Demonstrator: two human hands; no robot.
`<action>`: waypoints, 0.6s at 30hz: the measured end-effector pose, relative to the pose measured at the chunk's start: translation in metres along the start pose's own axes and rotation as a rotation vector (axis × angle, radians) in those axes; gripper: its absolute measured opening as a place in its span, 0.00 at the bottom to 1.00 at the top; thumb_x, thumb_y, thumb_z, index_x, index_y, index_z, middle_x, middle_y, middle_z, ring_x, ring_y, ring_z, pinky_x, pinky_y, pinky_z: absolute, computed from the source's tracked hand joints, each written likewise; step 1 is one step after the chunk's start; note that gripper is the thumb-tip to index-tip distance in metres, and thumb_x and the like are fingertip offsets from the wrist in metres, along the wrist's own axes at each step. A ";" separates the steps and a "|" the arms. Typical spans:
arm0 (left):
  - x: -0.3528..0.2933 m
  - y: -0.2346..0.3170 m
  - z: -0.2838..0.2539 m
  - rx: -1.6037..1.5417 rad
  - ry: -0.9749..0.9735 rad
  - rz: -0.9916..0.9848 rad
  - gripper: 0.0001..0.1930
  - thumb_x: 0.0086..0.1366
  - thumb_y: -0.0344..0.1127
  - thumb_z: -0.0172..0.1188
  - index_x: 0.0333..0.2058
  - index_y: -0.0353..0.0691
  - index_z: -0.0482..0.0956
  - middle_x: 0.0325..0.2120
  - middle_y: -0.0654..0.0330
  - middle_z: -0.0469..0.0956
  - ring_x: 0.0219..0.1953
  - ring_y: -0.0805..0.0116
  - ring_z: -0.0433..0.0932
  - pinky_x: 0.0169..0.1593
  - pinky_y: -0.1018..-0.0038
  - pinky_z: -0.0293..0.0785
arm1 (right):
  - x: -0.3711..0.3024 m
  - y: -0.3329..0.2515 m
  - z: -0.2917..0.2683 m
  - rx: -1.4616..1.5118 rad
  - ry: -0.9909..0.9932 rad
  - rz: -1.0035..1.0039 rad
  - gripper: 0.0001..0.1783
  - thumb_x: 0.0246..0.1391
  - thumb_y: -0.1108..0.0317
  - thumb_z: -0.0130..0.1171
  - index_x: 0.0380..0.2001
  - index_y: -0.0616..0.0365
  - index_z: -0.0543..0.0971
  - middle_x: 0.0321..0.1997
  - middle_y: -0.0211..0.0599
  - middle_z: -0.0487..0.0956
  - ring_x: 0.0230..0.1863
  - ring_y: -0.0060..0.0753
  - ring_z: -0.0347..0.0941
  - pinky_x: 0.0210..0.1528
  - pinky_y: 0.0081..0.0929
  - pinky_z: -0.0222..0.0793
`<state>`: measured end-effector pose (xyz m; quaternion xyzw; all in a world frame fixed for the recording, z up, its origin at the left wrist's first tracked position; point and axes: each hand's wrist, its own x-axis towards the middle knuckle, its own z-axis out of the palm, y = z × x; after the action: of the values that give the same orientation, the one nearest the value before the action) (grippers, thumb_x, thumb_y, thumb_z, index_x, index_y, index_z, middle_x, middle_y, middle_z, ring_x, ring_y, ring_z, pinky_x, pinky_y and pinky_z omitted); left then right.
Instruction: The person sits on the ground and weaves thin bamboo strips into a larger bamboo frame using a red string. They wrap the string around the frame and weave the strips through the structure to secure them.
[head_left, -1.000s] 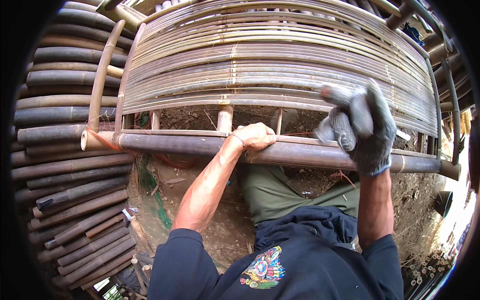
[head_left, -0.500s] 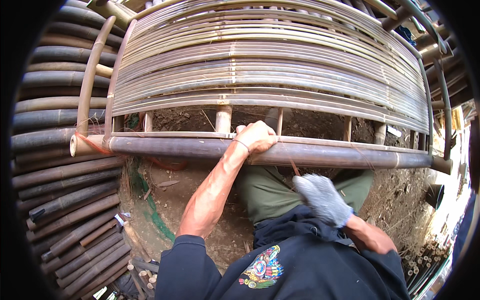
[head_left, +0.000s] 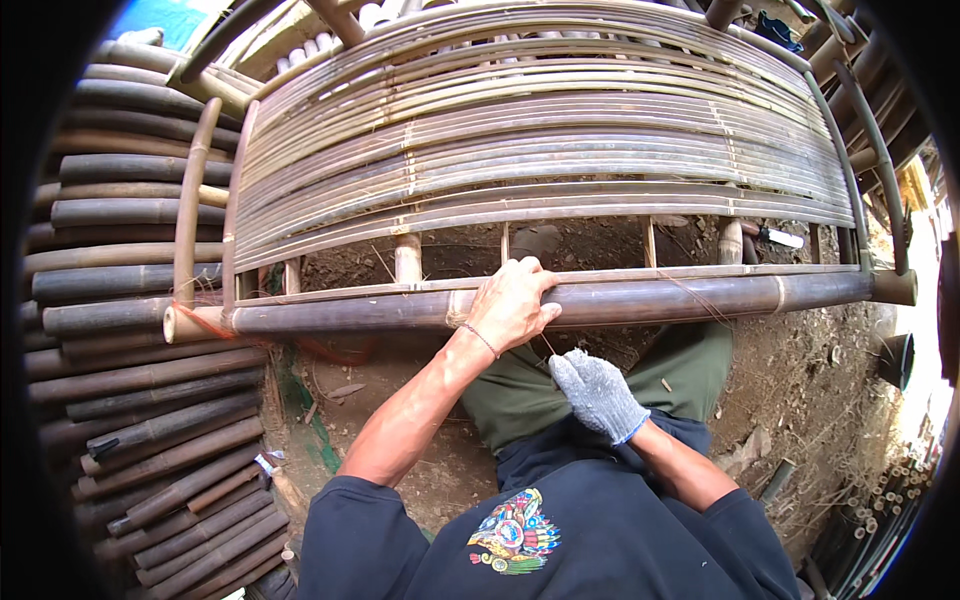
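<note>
A long dark bamboo pole (head_left: pixel 640 302) runs along the front of a slatted bamboo bench frame (head_left: pixel 560 130). My left hand (head_left: pixel 510 305), bare with a thin band at the wrist, lies over this pole left of its middle, fingers bent over the thin slat (head_left: pixel 700 272) along its top edge. Below the pole, my right hand (head_left: pixel 598 392) wears a grey knit glove and is closed. A thin brown strand (head_left: pixel 547 345) runs down from beneath the pole near my left hand to the glove's fingertips. The strand's end inside the glove is hidden.
Stacked dark bamboo poles (head_left: pixel 140 365) fill the left side. Orange strands (head_left: pixel 205 320) wrap the pole's left end. A knife-like tool (head_left: pixel 775 236) lies behind the front rail at right. Cut bamboo pieces (head_left: pixel 880 510) stand at lower right. My knees are under the pole.
The view has shifted, and the bench sits slightly differently in it. My gloved right hand has moved left, nearer my left hand. My left hand's thumb now shows on the pole's front.
</note>
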<state>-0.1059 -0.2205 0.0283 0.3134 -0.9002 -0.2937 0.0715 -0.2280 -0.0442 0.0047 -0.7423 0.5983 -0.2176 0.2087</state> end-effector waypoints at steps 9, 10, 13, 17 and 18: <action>0.028 0.140 0.043 -0.668 0.234 0.218 0.05 0.62 0.32 0.63 0.31 0.38 0.81 0.29 0.56 0.79 0.35 0.60 0.79 0.42 0.66 0.75 | -0.007 0.068 0.049 0.456 0.035 0.140 0.08 0.56 0.68 0.55 0.37 0.58 0.77 0.34 0.42 0.79 0.32 0.38 0.76 0.35 0.37 0.74; 0.028 0.185 0.058 -0.898 0.193 0.348 0.05 0.63 0.34 0.63 0.32 0.38 0.80 0.30 0.57 0.78 0.36 0.60 0.77 0.43 0.67 0.73 | -0.007 0.056 0.026 0.842 0.119 0.373 0.07 0.57 0.67 0.55 0.34 0.58 0.77 0.33 0.40 0.79 0.31 0.35 0.76 0.35 0.34 0.75; 0.028 0.253 0.039 -1.146 -0.027 0.586 0.11 0.67 0.39 0.60 0.29 0.38 0.78 0.27 0.57 0.75 0.33 0.62 0.75 0.39 0.67 0.71 | -0.031 0.046 -0.043 1.568 0.175 0.923 0.10 0.60 0.65 0.55 0.28 0.60 0.78 0.37 0.39 0.79 0.32 0.32 0.78 0.38 0.31 0.77; 0.046 0.143 0.018 -0.423 0.728 -0.128 0.11 0.67 0.39 0.61 0.30 0.37 0.81 0.28 0.56 0.76 0.35 0.65 0.76 0.40 0.69 0.73 | -0.129 0.101 -0.115 2.006 0.185 0.708 0.14 0.61 0.62 0.52 0.24 0.60 0.73 0.47 0.46 0.78 0.46 0.50 0.75 0.50 0.49 0.73; 0.041 0.093 0.014 -0.186 0.957 -0.274 0.10 0.65 0.37 0.62 0.29 0.37 0.81 0.29 0.58 0.76 0.35 0.67 0.75 0.41 0.70 0.73 | -0.169 0.133 -0.131 1.811 0.007 0.622 0.15 0.59 0.58 0.55 0.25 0.59 0.73 0.49 0.46 0.78 0.46 0.47 0.76 0.51 0.46 0.73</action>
<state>-0.1919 -0.1800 0.0678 0.5206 -0.6872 -0.2025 0.4645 -0.4409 0.0887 0.0238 -0.1061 0.3739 -0.5350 0.7502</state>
